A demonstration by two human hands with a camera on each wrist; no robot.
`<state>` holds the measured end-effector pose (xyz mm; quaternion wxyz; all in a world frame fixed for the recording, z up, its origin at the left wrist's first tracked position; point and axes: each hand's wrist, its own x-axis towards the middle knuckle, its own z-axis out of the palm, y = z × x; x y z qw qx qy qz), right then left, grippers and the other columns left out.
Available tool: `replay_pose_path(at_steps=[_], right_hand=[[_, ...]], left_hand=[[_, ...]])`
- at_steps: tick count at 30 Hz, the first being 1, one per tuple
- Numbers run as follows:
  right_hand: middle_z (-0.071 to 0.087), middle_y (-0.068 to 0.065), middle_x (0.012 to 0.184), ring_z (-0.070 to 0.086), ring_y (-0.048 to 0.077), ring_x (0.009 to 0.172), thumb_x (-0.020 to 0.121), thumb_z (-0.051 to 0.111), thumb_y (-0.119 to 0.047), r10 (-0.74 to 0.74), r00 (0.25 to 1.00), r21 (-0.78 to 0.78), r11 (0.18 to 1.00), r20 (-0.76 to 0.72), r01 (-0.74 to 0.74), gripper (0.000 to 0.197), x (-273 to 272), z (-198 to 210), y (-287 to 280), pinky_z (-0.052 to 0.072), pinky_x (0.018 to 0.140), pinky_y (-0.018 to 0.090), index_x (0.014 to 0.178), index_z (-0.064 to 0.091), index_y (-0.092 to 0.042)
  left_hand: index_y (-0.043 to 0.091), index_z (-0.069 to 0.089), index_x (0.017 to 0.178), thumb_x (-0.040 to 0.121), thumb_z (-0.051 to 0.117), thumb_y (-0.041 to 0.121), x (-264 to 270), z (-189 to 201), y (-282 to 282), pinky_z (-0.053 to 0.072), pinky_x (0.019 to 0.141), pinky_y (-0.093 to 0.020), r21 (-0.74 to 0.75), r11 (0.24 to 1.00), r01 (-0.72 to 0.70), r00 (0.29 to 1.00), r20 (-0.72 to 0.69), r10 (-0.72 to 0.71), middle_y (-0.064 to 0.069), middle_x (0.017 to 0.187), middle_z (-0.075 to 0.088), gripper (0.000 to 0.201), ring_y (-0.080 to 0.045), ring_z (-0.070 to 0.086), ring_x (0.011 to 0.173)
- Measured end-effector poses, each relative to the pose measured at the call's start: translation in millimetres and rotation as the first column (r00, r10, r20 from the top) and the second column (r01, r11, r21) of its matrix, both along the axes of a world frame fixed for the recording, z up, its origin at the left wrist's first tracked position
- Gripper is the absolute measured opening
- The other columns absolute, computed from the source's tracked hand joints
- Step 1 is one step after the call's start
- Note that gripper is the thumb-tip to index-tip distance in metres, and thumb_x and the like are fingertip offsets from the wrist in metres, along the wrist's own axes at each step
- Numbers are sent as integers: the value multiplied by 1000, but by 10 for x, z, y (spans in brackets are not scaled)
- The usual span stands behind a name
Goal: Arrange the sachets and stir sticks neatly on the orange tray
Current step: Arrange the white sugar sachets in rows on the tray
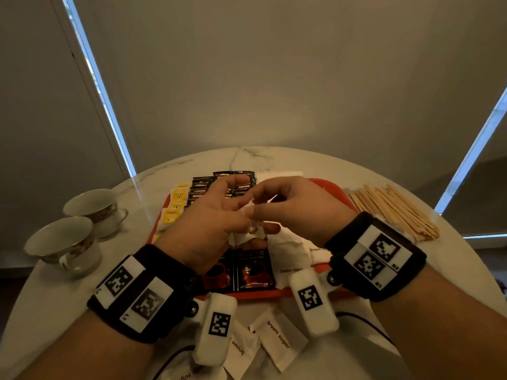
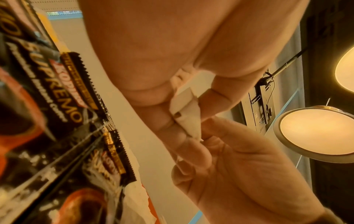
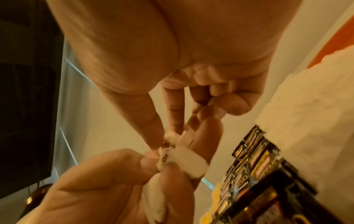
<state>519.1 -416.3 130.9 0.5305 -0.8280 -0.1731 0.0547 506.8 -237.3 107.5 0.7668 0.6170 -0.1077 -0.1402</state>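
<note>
Both hands hover over the middle of the orange tray [image 1: 263, 295]. My left hand [image 1: 238, 213] grips a small bunch of white brown sugar sachets [image 1: 248, 232], seen close in the left wrist view as the white sachets [image 2: 186, 116]. My right hand [image 1: 255, 206] pinches the top corner of one sachet [image 3: 170, 140] in that bunch between thumb and forefinger. Black coffee sachets [image 1: 248, 272] lie on the near part of the tray, and more black sachets [image 1: 211, 185] on the far part. Yellow sachets [image 1: 175, 201] line the left side. Wooden stir sticks [image 1: 392, 211] lie heaped on the table right of the tray.
Two teacups [image 1: 79, 237] stand on the round marble table [image 1: 301, 160] at the left. Loose brown sugar sachets [image 1: 277, 340] lie on the table in front of the tray, under my wrists. More white sachets [image 1: 289, 255] rest on the tray's right part.
</note>
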Motion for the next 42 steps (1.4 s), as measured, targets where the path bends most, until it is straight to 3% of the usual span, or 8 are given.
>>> replay_pose_path(at_steps=[10,13,15,24,29,32,35,42], right_hand=[[72,6,84,69,17,77,93,70,-11,-49,977,444,885,-208,139,4,126,-198,28,56,66,28,95,68,-8],[72,8,88,71,21,80,93,69,-13,8,976,496,862,-220,105,6,97,-226,35,58,71,32,96,67,-9],[72,10,90,70,21,80,94,67,-17,34,975,504,860,-219,83,11,87,-244,37,59,72,34,100,67,-7],[77,11,95,73,22,84,70,79,-22,84,971,452,892,-222,26,32,75,-275,-21,59,72,34,99,72,-10],[76,14,94,73,28,87,65,80,-12,77,968,445,895,-239,39,24,71,-273,-61,61,79,42,87,70,-11],[73,15,96,73,24,85,69,80,-12,52,969,505,860,-240,79,31,72,-257,-84,61,69,34,95,65,-3],[74,8,88,71,17,77,75,77,-16,20,961,552,822,-276,141,27,77,-238,-87,57,64,28,95,61,-8],[72,4,76,67,15,69,92,66,-4,-72,959,482,853,-274,202,4,100,-239,-84,57,70,32,88,66,-3]], left_hand=[[13,73,102,92,42,-13,83,-4,12,49,43,-25,233,921,-311,950,80,301,-10,101,77,41,-24,72,69],[13,77,96,98,64,17,42,29,7,37,39,-23,200,930,-308,951,80,297,-3,85,77,14,-16,65,58],[16,78,99,88,75,38,33,11,23,36,41,-22,249,934,-256,964,133,229,-4,82,76,25,-12,61,57],[13,71,85,95,71,17,78,-20,23,34,39,-19,199,915,-350,936,122,331,-6,73,70,10,-10,56,52],[17,75,87,93,71,35,78,-48,-24,33,37,-18,116,932,-342,939,83,334,-4,81,74,19,-9,54,51],[18,79,95,75,80,49,57,-53,-1,36,43,-20,216,934,-286,955,147,258,0,75,70,36,-9,54,56],[19,79,95,81,83,32,47,-74,10,38,46,-20,345,907,-243,967,166,195,6,62,64,20,-6,53,53],[14,74,93,94,70,8,95,-40,8,32,36,-16,164,924,-345,939,70,338,-3,80,73,8,-9,54,53]])
